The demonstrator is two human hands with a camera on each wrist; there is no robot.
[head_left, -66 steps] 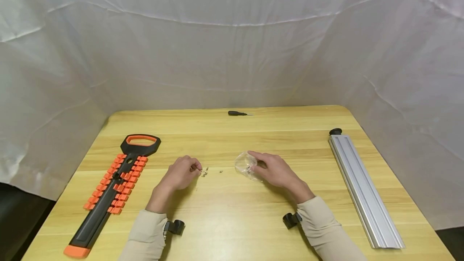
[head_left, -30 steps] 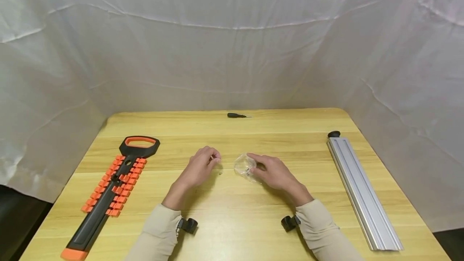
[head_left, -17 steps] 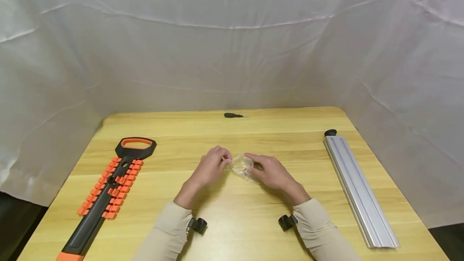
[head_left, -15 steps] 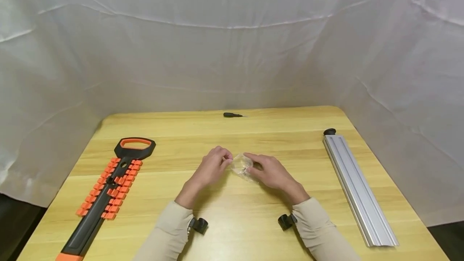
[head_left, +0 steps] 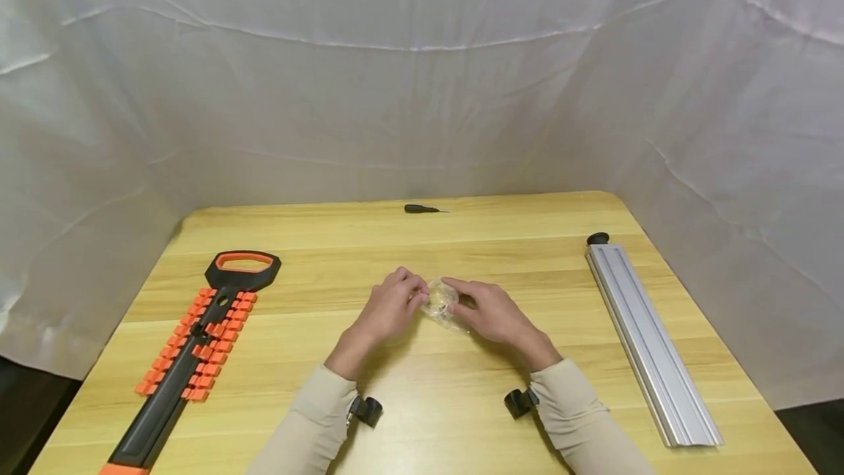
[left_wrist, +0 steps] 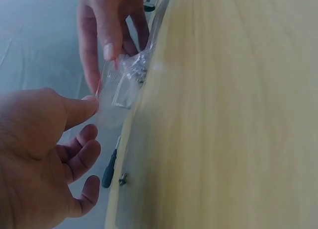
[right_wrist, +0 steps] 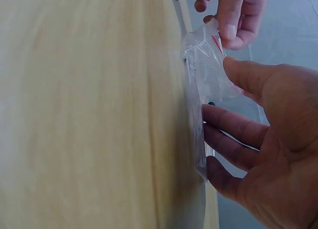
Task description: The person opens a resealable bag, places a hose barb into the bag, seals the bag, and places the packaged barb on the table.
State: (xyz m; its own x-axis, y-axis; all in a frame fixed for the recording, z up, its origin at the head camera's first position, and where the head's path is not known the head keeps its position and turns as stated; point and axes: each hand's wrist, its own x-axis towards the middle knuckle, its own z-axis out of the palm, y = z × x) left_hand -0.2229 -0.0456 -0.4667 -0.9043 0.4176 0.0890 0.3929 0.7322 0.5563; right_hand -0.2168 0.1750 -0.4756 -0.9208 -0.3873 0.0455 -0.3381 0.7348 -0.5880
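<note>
In the middle of the table, a clear plastic bag (head_left: 440, 303) lies between both hands. My left hand (head_left: 387, 308) pinches the bag's left edge with the thumb and a finger; in the left wrist view its other fingers are loosely bent. My right hand (head_left: 496, 311) holds the opposite side, its thumb by the red seal line of the bag (right_wrist: 206, 65) in the right wrist view. Small metal pieces (left_wrist: 141, 77) show inside the bag in the left wrist view. A small metal piece (left_wrist: 122, 179) rests on the table below my left hand.
A black screwdriver (head_left: 420, 209) lies near the table's far edge. At the left is a black rack (head_left: 173, 387) with orange clips and a handle. A long silver metal rail (head_left: 649, 343) with a black knob lies at the right. Pale curtains surround the table.
My left hand has moved right, from the small metal pieces on the table to the bag, and touches its edge. My right hand has stayed on the bag.
</note>
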